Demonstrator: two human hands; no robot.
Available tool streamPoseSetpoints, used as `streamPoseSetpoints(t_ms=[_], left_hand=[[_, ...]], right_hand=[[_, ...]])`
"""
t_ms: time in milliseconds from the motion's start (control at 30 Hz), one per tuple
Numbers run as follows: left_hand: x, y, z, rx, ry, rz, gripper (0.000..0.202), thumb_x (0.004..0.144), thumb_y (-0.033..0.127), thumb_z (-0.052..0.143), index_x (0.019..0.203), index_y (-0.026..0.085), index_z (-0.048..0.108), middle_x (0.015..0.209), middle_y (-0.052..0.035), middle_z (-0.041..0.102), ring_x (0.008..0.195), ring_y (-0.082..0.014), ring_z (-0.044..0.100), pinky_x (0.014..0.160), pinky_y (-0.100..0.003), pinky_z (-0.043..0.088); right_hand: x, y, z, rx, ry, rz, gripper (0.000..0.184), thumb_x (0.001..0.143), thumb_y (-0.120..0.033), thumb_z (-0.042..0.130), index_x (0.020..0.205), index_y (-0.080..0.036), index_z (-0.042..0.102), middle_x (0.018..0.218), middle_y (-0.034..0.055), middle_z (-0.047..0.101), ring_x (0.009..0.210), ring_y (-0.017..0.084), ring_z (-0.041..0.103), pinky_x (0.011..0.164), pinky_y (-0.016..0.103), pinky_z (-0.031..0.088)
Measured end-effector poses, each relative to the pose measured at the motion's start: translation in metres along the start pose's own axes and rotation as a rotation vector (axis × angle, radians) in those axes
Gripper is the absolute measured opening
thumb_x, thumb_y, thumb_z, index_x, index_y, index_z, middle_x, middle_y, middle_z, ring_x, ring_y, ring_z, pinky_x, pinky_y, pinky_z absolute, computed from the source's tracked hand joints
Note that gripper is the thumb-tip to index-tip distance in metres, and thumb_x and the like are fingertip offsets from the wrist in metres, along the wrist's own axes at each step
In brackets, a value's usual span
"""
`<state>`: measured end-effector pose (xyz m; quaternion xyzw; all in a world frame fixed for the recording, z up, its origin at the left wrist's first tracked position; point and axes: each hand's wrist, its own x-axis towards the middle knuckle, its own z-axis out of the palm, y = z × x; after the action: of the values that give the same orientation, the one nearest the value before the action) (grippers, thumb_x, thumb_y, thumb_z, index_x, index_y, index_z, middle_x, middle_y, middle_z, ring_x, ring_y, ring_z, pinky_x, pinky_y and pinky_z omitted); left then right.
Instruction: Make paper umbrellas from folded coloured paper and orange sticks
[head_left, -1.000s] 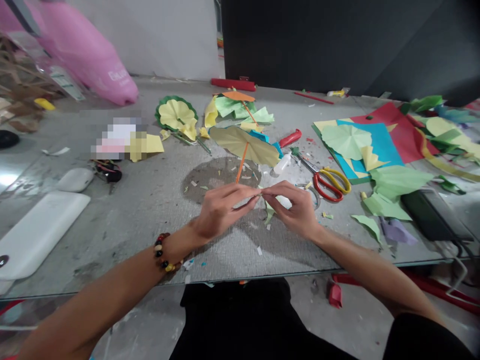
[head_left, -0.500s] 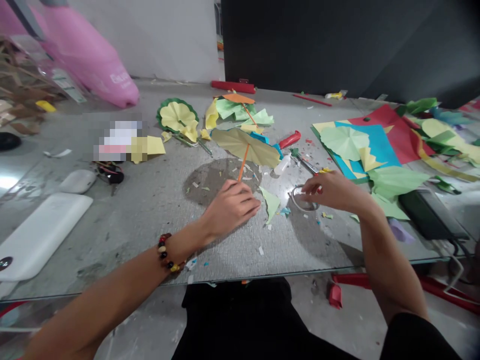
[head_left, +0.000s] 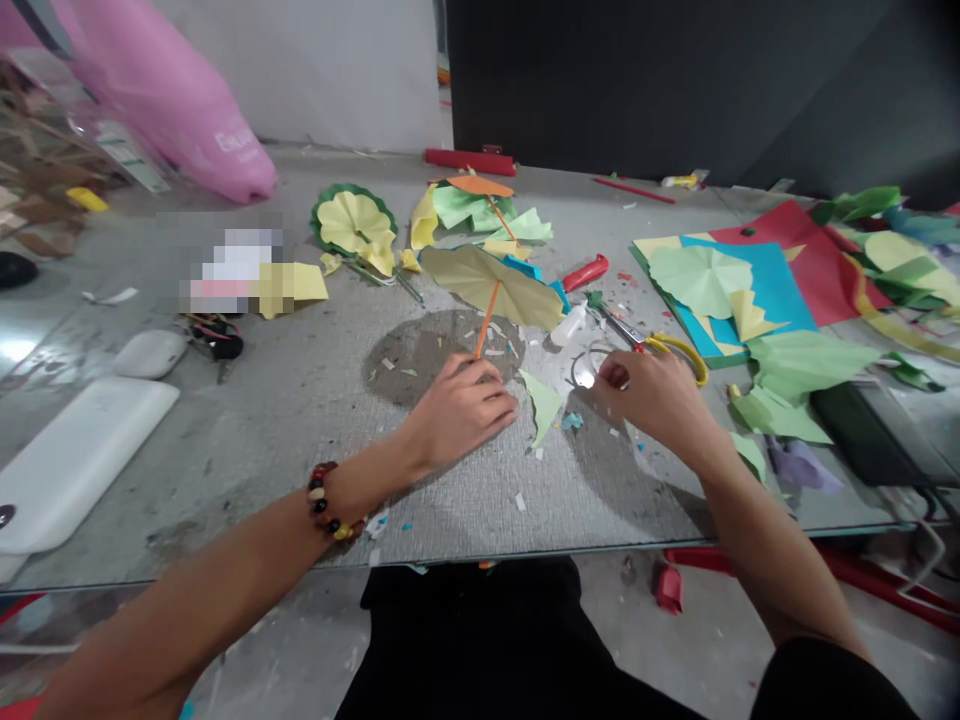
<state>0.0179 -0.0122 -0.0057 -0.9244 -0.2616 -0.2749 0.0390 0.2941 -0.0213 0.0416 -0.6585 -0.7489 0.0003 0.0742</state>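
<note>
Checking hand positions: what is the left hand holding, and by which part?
The left hand seems to hold the paper umbrella by the bottom end of its orange stick.

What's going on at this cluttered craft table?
A person is working with coloured paper. Their left hand rests on the grey tabletop at the lower end of an orange stick beneath a round olive-yellow paper parasol. Their right hand is at a clear tape roll, beside yellow-handled scissors.

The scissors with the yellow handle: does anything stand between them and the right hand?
Nothing visible does: the right hand is right at the scissors, partly over the handles; the clear ring lies beside the fingers.
</note>
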Motion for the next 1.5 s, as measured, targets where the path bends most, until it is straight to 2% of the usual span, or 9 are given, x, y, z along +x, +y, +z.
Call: streamPoseSetpoints(t_ms=[67, 133, 233, 300, 467, 633, 1000, 1200, 1500], left_hand=[[0.001, 0.001, -0.002, 0.006, 0.022, 0.010, 0.017, 0.101, 0.031, 0.060, 0.096, 0.021, 0.072, 0.090, 0.0003, 0.075, 0.102, -0.0214, 0.060, 0.098, -0.041, 0.034], [0.002, 0.002, -0.004, 0.007, 0.067, 0.023, 0.016, 0.100, 0.029, 0.060, 0.095, 0.021, 0.072, 0.090, 0.0002, 0.075, 0.100, -0.0214, 0.061, 0.095, -0.041, 0.036], [0.004, 0.004, -0.008, -0.013, 0.175, 0.014, 0.010, 0.099, 0.024, 0.062, 0.100, 0.022, 0.072, 0.091, 0.0010, 0.076, 0.095, -0.0198, 0.064, 0.091, -0.040, 0.039], [0.004, 0.006, -0.010, -0.042, 0.262, -0.015, 0.012, 0.097, 0.022, 0.064, 0.108, 0.023, 0.071, 0.096, 0.0005, 0.077, 0.093, -0.0183, 0.066, 0.090, -0.038, 0.042], [0.004, 0.011, -0.011, -0.096, 0.397, -0.054, 0.032, 0.095, 0.028, 0.069, 0.126, 0.023, 0.065, 0.112, -0.0039, 0.076, 0.098, -0.0175, 0.069, 0.090, -0.034, 0.047], [0.004, 0.015, -0.011, -0.129, 0.395, 0.011, 0.025, 0.095, 0.021, 0.069, 0.119, 0.025, 0.065, 0.106, 0.0001, 0.077, 0.094, -0.0148, 0.069, 0.088, -0.033, 0.046], [0.007, 0.017, -0.011, -0.145, 0.357, 0.057, 0.009, 0.096, 0.020, 0.066, 0.104, 0.023, 0.066, 0.094, 0.0014, 0.076, 0.086, -0.0140, 0.068, 0.086, -0.033, 0.046], [0.007, 0.016, -0.009, -0.171, 0.364, 0.046, 0.019, 0.095, 0.019, 0.068, 0.113, 0.023, 0.066, 0.101, 0.0004, 0.077, 0.090, -0.0138, 0.069, 0.088, -0.033, 0.046], [0.006, 0.015, -0.011, -0.139, 0.385, 0.061, 0.018, 0.093, 0.016, 0.070, 0.110, 0.022, 0.067, 0.101, 0.0002, 0.078, 0.087, -0.0140, 0.069, 0.087, -0.034, 0.048]], right_hand=[[-0.001, 0.000, 0.001, 0.014, 0.155, 0.022, 0.011, 0.084, -0.026, 0.060, 0.083, -0.020, 0.069, 0.073, 0.0045, 0.073, 0.066, 0.020, 0.066, 0.062, 0.030, 0.040], [-0.003, -0.003, 0.001, 0.079, 0.312, -0.031, 0.011, 0.088, -0.026, 0.059, 0.089, -0.021, 0.068, 0.076, 0.0046, 0.074, 0.066, 0.019, 0.066, 0.064, 0.031, 0.044], [-0.007, -0.011, -0.001, 0.233, 0.524, -0.230, 0.006, 0.089, -0.024, 0.061, 0.090, -0.022, 0.067, 0.077, 0.0034, 0.074, 0.068, 0.018, 0.067, 0.070, 0.033, 0.049], [-0.010, -0.019, -0.004, 0.311, 0.591, -0.386, 0.005, 0.087, -0.019, 0.064, 0.088, -0.023, 0.067, 0.072, 0.0016, 0.071, 0.066, 0.016, 0.065, 0.069, 0.032, 0.051], [-0.018, -0.037, -0.003, 0.386, 0.593, -0.595, 0.008, 0.083, -0.016, 0.066, 0.081, -0.023, 0.066, 0.062, -0.0022, 0.066, 0.054, 0.012, 0.059, 0.058, 0.029, 0.048], [-0.019, -0.042, 0.008, 0.396, 0.592, -0.717, 0.009, 0.081, -0.015, 0.067, 0.081, -0.023, 0.067, 0.059, -0.0029, 0.065, 0.053, 0.012, 0.058, 0.055, 0.027, 0.046], [-0.019, -0.043, 0.013, 0.417, 0.627, -0.733, 0.012, 0.080, -0.012, 0.069, 0.080, -0.024, 0.068, 0.061, -0.0027, 0.066, 0.055, 0.013, 0.059, 0.054, 0.028, 0.048], [-0.020, -0.044, 0.014, 0.438, 0.644, -0.754, 0.015, 0.080, -0.011, 0.070, 0.084, -0.025, 0.069, 0.062, -0.0030, 0.065, 0.055, 0.013, 0.058, 0.053, 0.028, 0.048], [-0.020, -0.045, 0.014, 0.441, 0.648, -0.747, 0.016, 0.080, -0.009, 0.071, 0.087, -0.023, 0.068, 0.065, -0.0012, 0.069, 0.056, 0.013, 0.060, 0.055, 0.029, 0.050]])
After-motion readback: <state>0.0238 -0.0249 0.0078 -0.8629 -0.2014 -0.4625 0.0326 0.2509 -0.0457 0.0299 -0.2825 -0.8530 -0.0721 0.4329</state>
